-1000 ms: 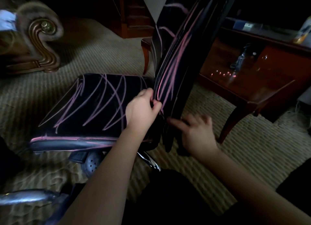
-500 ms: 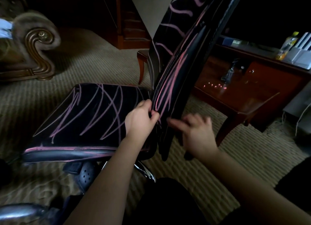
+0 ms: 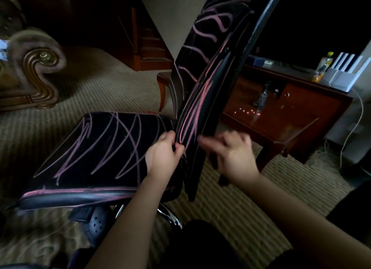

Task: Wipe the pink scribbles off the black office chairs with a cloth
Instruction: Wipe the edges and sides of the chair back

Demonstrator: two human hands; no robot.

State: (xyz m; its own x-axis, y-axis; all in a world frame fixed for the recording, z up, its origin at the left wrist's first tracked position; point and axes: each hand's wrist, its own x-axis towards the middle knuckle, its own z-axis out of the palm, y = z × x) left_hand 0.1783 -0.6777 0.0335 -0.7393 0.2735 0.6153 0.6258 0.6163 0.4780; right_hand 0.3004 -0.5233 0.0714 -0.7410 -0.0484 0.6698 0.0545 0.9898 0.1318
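The left hand [image 3: 163,156] pinches the lower edge of the backrest [image 3: 202,100], thumb and fingers curled round it; the right hand [image 3: 232,156], blurred, is loosely spread, holding nothing, just beside the rear face; the backrest's long axis rises up and away between both hands, pink scribbles [image 3: 192,116] running along it; the scribbled seat [image 3: 104,148] lies leftward; no cloth shows

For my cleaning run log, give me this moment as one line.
left hand: pinches backrest edge | right hand: fingers spread, blurred, beside backrest | pink scribbles: on seat and backrest | cloth: not seen
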